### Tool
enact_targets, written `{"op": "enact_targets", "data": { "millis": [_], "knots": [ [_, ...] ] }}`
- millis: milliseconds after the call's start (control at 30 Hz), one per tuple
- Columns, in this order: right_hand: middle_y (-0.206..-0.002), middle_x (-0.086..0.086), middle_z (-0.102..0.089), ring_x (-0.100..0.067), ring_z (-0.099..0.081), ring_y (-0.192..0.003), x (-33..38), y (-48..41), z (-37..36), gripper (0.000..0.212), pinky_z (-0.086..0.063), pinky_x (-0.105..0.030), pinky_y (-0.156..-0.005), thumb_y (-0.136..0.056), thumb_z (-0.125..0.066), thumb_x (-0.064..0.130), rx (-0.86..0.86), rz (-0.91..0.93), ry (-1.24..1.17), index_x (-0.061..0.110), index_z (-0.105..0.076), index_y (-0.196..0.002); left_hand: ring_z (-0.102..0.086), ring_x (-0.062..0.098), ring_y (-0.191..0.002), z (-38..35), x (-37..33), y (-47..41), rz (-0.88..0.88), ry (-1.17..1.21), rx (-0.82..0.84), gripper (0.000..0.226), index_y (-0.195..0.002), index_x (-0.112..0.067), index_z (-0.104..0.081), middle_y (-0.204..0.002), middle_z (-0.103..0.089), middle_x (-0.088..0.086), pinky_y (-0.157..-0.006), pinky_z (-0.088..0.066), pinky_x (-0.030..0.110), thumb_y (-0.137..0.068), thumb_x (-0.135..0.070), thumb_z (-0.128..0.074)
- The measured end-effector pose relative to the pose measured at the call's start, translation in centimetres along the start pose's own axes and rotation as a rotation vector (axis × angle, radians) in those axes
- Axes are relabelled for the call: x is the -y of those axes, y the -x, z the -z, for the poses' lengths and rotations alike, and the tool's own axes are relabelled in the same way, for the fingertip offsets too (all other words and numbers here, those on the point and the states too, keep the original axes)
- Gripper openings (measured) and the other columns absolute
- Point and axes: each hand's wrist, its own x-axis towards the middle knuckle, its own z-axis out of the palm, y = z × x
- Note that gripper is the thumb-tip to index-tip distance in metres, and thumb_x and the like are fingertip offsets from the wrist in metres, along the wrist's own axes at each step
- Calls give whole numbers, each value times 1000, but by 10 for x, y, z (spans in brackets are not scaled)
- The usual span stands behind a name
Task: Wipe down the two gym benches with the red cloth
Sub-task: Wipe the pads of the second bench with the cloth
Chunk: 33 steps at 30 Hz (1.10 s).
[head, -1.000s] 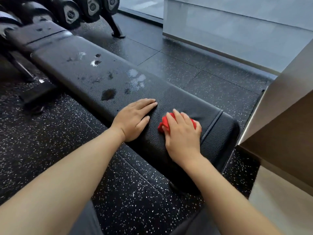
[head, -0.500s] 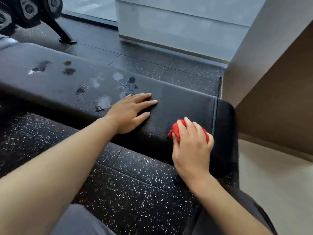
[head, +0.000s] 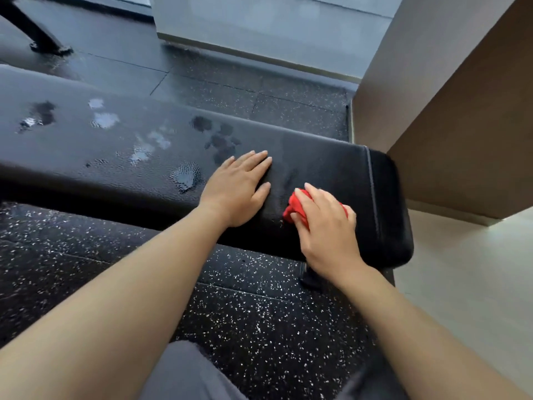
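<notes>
A black padded gym bench (head: 331, 163) runs from the left edge to the right of middle, with wet patches (head: 184, 176) on its top. My right hand (head: 326, 226) presses a bunched red cloth (head: 294, 207) onto the bench's near edge, close to its right end; most of the cloth is hidden under the fingers. My left hand (head: 238, 189) lies flat on the pad just left of the cloth, fingers spread, holding nothing. Only one bench is in view.
Black speckled rubber flooring (head: 245, 319) lies in front of and behind the bench. A beige wall block (head: 461, 111) stands right beside the bench's end, with pale floor (head: 467, 284) below it. A black rack foot (head: 43, 44) sits at the back left.
The view has swung to the right, so the dumbbell rack has left the frame. My right hand has slid the cloth from the pad's top towards the near edge. The left hand stays flat.
</notes>
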Motion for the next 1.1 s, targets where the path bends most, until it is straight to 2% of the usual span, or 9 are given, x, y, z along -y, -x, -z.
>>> {"op": "enact_targets", "data": {
  "millis": [167, 300, 433, 500, 600, 700, 833, 967, 1100],
  "knots": [
    [-149, 4, -33, -16, -29, -134, -4, -49, -7, 44, -23, -43, -104, -97, -38, 38, 20, -38, 17, 25, -38, -139, -10, 10, -145, -1, -1, 1, 8, 9, -23, 55, -149, -24, -21, -157, -15, -8, -118, -4, 31, -98, -39, -33],
    [-150, 4, -31, -15, -26, -137, -4, -34, -6, 44, -19, -43, -107, -97, -40, 36, 10, -13, -11, 25, -38, -140, -9, 10, -145, 2, -3, 8, -3, 30, -4, 55, -149, -22, -22, -158, -15, -7, -117, -4, 28, -98, -38, -36],
    [-145, 2, -40, -19, -35, -134, -4, 4, -4, 45, -24, -45, -104, -93, -38, 37, -46, 58, -43, 22, -46, -135, -15, 12, -144, 12, 7, 19, -26, 103, 40, 49, -146, -23, -31, -156, -21, -6, -117, -8, 29, -99, -35, -38],
    [-143, 1, -44, -21, -38, -132, 0, 13, -3, 49, -25, -47, -103, -88, -37, 39, -58, 74, -75, 21, -50, -131, -19, 14, -143, 12, 15, 25, -28, 37, 8, 49, -144, -29, -33, -155, -25, -6, -118, -12, 35, -97, -44, -30],
    [-148, 6, -36, -16, -30, -136, 2, 3, 1, 46, -21, -45, -105, -94, -32, 41, 13, 75, -43, 26, -43, -136, -21, 13, -143, 7, 17, 31, -4, -40, -44, 67, -143, -38, -32, -154, -27, -9, -117, -11, 37, -83, -56, -8],
    [-153, 8, -25, -14, -20, -140, 0, -33, -2, 45, -17, -44, -109, -98, -32, 41, 91, 66, 9, 29, -32, -142, -24, 11, -141, 5, 16, 30, 11, -42, -67, 67, -141, -39, -35, -152, -30, -11, -116, -13, 34, -81, -55, -9],
    [-149, 5, -30, -18, -26, -137, 7, -79, -12, 44, -21, -48, -106, -97, -33, 40, 83, 38, 38, 26, -35, -139, -27, 10, -140, 4, 19, 29, 4, -44, -77, 62, -141, -40, -36, -150, -33, -12, -116, -17, 35, -84, -53, -13],
    [-143, 5, -37, -18, -31, -132, 12, -97, -18, 41, -24, -48, -103, -97, -34, 39, 58, 39, 50, 25, -39, -135, -26, 11, -140, 5, 21, 27, 14, -38, -93, 71, -146, -28, -31, -152, -31, -8, -117, -17, 33, -82, -53, -13],
    [-150, 6, -29, -16, -25, -137, 12, -83, -15, 46, -19, -45, -107, -97, -36, 39, 70, 61, 31, 25, -33, -141, -15, 13, -145, 3, 22, 26, 45, -94, -78, 84, -149, -17, -22, -156, -22, -3, -118, -10, 28, -78, -58, -5]
  ]
}}
